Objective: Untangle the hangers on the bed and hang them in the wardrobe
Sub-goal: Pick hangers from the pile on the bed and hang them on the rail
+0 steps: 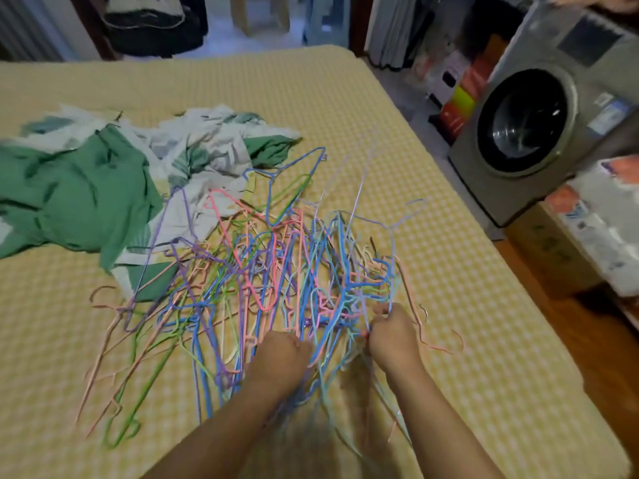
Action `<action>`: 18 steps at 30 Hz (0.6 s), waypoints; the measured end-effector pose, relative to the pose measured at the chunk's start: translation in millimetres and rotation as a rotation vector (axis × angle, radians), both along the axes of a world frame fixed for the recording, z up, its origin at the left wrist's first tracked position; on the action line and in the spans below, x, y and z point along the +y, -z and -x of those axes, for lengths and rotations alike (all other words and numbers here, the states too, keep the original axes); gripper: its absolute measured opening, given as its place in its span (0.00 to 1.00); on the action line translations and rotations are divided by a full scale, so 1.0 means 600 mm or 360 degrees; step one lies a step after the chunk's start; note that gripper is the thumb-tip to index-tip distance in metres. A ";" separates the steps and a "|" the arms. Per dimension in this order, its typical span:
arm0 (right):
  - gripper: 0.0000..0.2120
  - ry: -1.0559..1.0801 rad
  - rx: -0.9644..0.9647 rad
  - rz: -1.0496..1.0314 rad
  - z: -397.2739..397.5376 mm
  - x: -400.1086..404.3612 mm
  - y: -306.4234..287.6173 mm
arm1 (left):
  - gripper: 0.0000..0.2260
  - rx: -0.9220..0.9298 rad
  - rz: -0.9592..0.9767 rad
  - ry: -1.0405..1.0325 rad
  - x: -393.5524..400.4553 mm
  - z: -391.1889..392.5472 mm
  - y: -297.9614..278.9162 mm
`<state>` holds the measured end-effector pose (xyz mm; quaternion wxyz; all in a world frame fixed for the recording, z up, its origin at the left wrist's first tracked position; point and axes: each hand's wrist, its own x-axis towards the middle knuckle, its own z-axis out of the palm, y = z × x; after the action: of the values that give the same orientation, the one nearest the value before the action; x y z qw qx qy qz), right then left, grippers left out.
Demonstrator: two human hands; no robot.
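A big tangle of thin wire hangers point(262, 271) in blue, pink, purple, green and peach lies on the yellow checked bed point(449, 271). My left hand point(281, 354) is curled into the near side of the pile and grips several hangers. My right hand point(390, 333) pinches hanger wires at the pile's right side, and a pale purple hanger point(359, 191) sticks up from that bunch. Some light blue hangers point(332, 385) trail down between my forearms. The wardrobe is not in view.
A crumpled green and white sheet point(86, 191) lies on the bed left of the pile. A washing machine point(539, 126) and cardboard boxes point(560, 250) stand right of the bed on a wooden floor. Dark clothing point(152, 22) hangs beyond the far edge.
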<state>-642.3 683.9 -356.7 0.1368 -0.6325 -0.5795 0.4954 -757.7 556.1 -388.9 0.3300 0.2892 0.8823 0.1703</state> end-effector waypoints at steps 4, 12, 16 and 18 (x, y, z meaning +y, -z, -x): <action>0.13 0.0105 0.0209 0.0278 -0.011 -0.027 0.020 | 0.07 -0.0102 0.0037 0.0095 -0.002 0.020 -0.004; 0.08 -0.0089 0.0129 0.0180 -0.015 -0.027 0.038 | 0.27 -0.0214 -0.0262 0.0140 0.111 -0.029 0.028; 0.07 -0.0158 0.0126 0.0173 -0.015 -0.021 0.046 | 0.05 -0.0364 -0.0267 -0.0029 0.125 -0.011 0.053; 0.06 -0.0134 0.0150 0.0214 -0.020 -0.016 0.051 | 0.05 -0.0437 -0.0410 -0.0201 0.116 -0.011 0.062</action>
<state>-630.4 674.4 -387.4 0.1000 -0.5913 -0.5640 0.5677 -751.3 625.5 -426.3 0.3962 0.2471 0.8163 0.3401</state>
